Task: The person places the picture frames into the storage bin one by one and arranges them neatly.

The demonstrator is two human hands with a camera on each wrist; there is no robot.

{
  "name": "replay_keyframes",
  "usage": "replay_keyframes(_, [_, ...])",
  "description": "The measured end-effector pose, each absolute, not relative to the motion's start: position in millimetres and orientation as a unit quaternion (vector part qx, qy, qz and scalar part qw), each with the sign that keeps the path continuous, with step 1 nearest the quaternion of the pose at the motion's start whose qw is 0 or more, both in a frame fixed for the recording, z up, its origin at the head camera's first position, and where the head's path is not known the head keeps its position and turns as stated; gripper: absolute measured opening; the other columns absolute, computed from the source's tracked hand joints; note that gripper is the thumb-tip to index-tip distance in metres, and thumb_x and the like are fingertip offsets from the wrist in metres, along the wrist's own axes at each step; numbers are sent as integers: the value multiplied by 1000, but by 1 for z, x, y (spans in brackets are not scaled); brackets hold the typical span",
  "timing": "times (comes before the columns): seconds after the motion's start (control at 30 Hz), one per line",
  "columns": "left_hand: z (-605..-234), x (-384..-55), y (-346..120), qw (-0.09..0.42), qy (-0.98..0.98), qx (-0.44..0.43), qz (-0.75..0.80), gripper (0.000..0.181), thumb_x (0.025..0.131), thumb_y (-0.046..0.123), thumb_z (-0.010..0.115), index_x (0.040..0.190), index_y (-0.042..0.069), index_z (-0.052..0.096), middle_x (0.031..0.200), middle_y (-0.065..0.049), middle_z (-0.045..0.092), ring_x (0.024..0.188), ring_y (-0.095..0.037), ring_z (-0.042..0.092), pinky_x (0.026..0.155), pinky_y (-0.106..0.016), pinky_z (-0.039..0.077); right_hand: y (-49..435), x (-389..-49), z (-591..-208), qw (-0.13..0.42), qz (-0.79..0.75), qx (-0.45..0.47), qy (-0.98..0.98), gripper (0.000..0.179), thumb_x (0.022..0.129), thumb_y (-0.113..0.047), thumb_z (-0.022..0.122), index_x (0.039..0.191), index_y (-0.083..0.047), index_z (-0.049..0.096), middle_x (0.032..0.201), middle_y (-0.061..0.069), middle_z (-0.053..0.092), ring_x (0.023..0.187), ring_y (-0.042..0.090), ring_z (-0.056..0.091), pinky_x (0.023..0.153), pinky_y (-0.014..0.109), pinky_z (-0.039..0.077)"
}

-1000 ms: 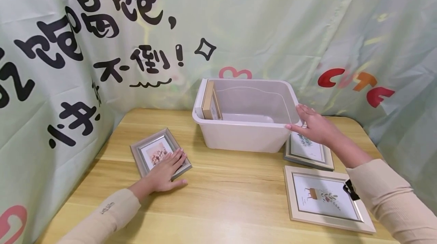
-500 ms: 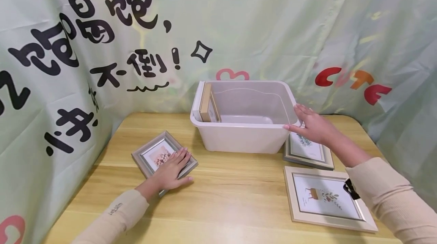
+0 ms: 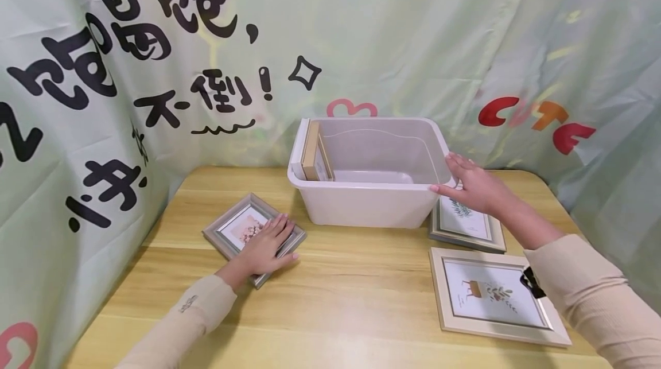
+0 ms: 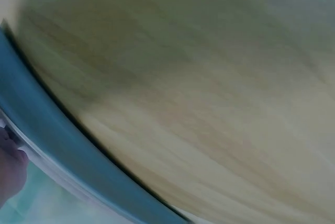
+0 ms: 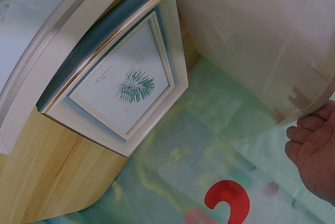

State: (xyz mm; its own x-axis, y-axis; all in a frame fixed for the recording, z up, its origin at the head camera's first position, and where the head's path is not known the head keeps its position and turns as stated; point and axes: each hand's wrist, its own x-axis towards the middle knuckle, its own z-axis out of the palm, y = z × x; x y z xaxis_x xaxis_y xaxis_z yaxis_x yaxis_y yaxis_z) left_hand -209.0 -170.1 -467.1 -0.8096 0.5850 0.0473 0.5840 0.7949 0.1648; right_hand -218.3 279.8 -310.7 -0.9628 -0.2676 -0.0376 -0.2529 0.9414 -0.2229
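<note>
In the head view, my left hand (image 3: 265,247) lies across a grey picture frame (image 3: 227,220) with a pink flower print, fingers extended over its right part. The frame lies turned cornerwise on the table, face up. The left wrist view shows a blurred blue-grey frame edge (image 4: 78,135) with a thumb or fingertip beside it. My right hand (image 3: 480,188) holds the right rim of a pale plastic bin (image 3: 372,205), thumb at its front corner. In the right wrist view, the right fingers curl at the rim. Two frames (image 3: 313,154) stand on edge inside the bin's left end.
Right of the bin lie stacked frames, the top one with a green leaf print (image 3: 467,222). In front of them is a larger cream frame (image 3: 498,294) with a plant print, partly under my right sleeve. A printed cloth (image 3: 392,36) hangs behind the wooden table (image 3: 335,300).
My left hand has slid right, moving the grey picture frame with it and turning it counterclockwise. The right hand stays on the bin's rim.
</note>
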Motion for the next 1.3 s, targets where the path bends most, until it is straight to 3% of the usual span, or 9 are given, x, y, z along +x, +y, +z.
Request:
replay_keyframes(0.27, [-468,-218,-162,-13,946,303,114,79,89,55,46,140,-4,35,146,-29,28,139,-40,22,113,-51,20,281,-219,-310,38,-108,-129,985,92,87,-59,49,145,4,16,150,29,17,136,49,18,104,65,22])
replay_keyframes(0.43, [-464,-219,-166,-19,949,300,97,75,90,53,46,141,-1,35,148,-26,27,139,-37,23,113,-51,20,280,-219,-311,38,-107,-130,985,92,87,-59,49,146,4,16,150,29,17,136,49,18,104,65,22])
replay_keyframes(0.5, [-462,-219,-171,-52,947,301,98,71,89,48,50,138,-3,39,146,-26,32,137,-38,28,112,-51,23,280,-219,-311,38,-106,-131,985,93,87,-59,48,145,4,16,150,29,17,136,49,18,105,64,22])
replay_keyframes(0.67, [-451,-223,-190,-210,921,287,156,55,80,24,67,121,-11,54,126,-30,53,119,-44,49,101,-53,39,280,-219,-311,38,-107,-130,985,93,87,-59,49,145,4,15,150,29,17,135,49,18,105,65,22])
replay_keyframes(0.77, [-441,-223,-204,-257,913,230,218,50,76,14,71,117,-11,57,121,-31,56,112,-47,53,94,-54,43,280,-219,-311,38,-108,-130,985,93,87,-59,49,145,4,15,150,29,17,136,49,18,105,64,22])
replay_keyframes(0.97, [-431,-218,-237,-233,927,82,283,49,83,17,68,120,-10,54,124,-31,54,116,-47,49,99,-55,39,281,-218,-310,35,-111,-131,985,92,87,-58,49,145,4,16,150,29,17,135,49,18,104,65,22])
replay_keyframes(1.23, [-441,-212,-263,-201,919,-4,338,47,85,14,66,123,-10,52,127,-32,50,120,-47,44,103,-56,33,280,-218,-311,35,-107,-130,985,92,87,-60,49,145,4,17,150,29,17,135,49,19,104,65,23])
replay_keyframes(1.3, [-445,-211,-265,-194,913,-24,358,47,84,14,66,122,-12,53,125,-34,50,116,-47,46,100,-56,37,280,-218,-311,36,-107,-128,985,93,86,-60,49,146,4,16,150,29,17,135,49,19,103,65,23])
